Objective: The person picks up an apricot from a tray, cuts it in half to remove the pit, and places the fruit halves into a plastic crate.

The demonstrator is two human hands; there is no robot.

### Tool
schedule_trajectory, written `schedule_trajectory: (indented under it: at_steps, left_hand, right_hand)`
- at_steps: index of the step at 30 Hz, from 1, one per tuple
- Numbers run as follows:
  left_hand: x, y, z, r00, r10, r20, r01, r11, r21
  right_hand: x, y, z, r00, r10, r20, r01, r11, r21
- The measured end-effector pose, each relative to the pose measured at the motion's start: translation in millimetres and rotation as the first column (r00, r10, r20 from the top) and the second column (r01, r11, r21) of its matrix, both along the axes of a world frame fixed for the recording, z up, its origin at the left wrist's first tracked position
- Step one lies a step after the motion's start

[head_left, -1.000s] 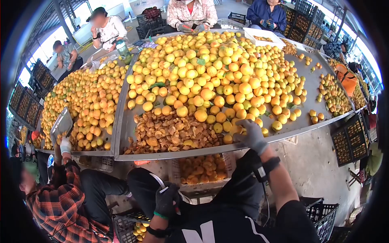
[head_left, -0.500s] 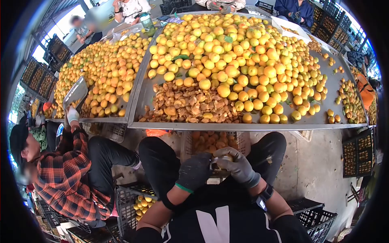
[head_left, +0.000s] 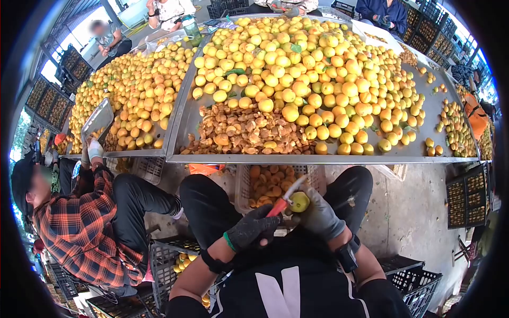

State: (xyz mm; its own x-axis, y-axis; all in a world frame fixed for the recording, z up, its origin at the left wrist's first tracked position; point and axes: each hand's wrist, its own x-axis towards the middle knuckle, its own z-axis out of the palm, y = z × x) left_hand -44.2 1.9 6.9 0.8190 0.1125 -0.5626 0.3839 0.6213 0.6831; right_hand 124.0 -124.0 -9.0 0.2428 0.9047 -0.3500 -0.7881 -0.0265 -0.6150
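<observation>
My left hand [head_left: 255,227], in a dark glove, is closed round the red handle of a knife [head_left: 279,205]. The knife's pale curved blade points up and to the right, across the near side of a yellow-green fruit [head_left: 299,202]. My right hand [head_left: 322,213], in a grey glove, holds that fruit in its fingers. Below the table edge, between my knees, a pale crate [head_left: 243,185] holds orange fruit halves [head_left: 270,183]. On the metal table [head_left: 318,158], a heap of brown-orange pieces [head_left: 246,130] lies before a large pile of whole yellow fruit [head_left: 297,79].
A person in a plaid shirt [head_left: 79,228] sits at the left, by a second fruit-covered table [head_left: 132,153]. Other people sit beyond the tables. Black crates [head_left: 416,289] stand low right and low left [head_left: 164,275]. Stacked crates [head_left: 466,196] stand at the right.
My hands have moved apart slightly, my left hand down and left. The red-handled knife and the fruit, mostly hidden before, now show clearly. The camera view has shifted a little.
</observation>
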Motion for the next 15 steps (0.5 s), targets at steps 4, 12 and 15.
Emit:
schedule_trajectory:
  at_steps: [4,12,15]
  left_hand:
    - [5,1,-2,0.998,0.046,0.048,-0.058,0.963,0.262]
    - [-6,-10,-8,0.984,-0.140,-0.109,0.076,-0.220,0.973]
    - [-4,-16,7,0.977,-0.125,-0.173,0.161,-0.105,0.981]
  right_hand:
    - [-2,-2,4,0.998,0.031,-0.058,-0.031,1.000,-0.001]
    - [-19,-9,14,0.990,-0.016,0.138,0.005,0.997,0.083]
    - [-19,-15,14,0.983,0.014,0.181,-0.034,0.993,0.113]
